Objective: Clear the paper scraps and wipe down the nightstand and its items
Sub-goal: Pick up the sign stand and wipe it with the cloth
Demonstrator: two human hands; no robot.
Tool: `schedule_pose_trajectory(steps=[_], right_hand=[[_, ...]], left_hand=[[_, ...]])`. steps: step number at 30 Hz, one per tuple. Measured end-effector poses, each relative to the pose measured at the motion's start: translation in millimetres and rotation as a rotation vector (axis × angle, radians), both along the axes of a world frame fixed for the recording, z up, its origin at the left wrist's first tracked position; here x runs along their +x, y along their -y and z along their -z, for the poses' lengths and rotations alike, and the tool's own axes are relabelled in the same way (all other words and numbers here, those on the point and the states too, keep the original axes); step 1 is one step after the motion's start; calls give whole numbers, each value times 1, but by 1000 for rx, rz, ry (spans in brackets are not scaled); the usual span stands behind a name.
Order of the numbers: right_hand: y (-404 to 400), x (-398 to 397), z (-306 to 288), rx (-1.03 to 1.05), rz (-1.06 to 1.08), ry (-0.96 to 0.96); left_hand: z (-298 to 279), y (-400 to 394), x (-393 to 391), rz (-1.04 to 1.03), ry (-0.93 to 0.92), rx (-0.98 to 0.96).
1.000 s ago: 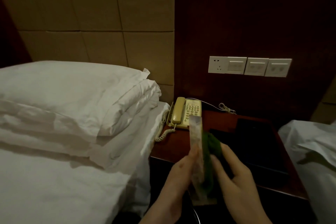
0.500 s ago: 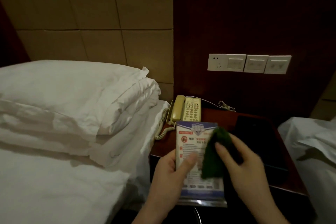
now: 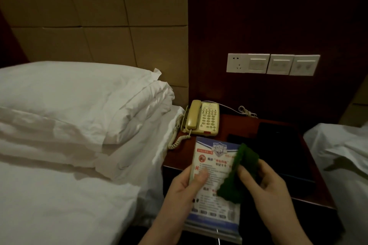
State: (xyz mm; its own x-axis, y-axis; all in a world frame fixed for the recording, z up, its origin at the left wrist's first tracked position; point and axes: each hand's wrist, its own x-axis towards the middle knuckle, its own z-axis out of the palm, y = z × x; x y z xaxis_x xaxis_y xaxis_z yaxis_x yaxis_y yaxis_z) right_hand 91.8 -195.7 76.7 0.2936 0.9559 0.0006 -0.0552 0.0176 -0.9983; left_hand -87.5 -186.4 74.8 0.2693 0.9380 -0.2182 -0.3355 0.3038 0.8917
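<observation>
Left grip (image 3: pixel 185 187) pinches glossy card (image 3: pixel 214 167); right (image 3: pixel 266 185) fuzzy cloth (image 3: pixel 237 173).

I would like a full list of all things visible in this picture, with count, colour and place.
notice card: one, white and blue print, clear sleeve, held above the nightstand's front edge
cloth: one, green, against the card's right side
telephone: one, cream, corded, nightstand's back left
nightstand: one, reddish-brown, between the beds
dark flat items: black, number unclear, nightstand's right half
wall plates: four, white, dark panel above
pillows: white, stacked, left bed
second bed: white, right edge
left hand: grips the card
right hand: holds the cloth
</observation>
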Motion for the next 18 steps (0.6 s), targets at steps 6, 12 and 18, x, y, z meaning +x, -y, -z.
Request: schedule_pose_trajectory(steps=[6, 12, 18], right_hand=[[-8, -12, -6, 72, 77, 23], [1, -16, -5, 22, -133, 108], [-26, -4, -50, 182, 4, 176]], left_hand=[[-12, -3, 10, -148, 56, 34], [-18, -11, -3, -257, 0, 74], [-26, 1, 6, -104, 96, 52]])
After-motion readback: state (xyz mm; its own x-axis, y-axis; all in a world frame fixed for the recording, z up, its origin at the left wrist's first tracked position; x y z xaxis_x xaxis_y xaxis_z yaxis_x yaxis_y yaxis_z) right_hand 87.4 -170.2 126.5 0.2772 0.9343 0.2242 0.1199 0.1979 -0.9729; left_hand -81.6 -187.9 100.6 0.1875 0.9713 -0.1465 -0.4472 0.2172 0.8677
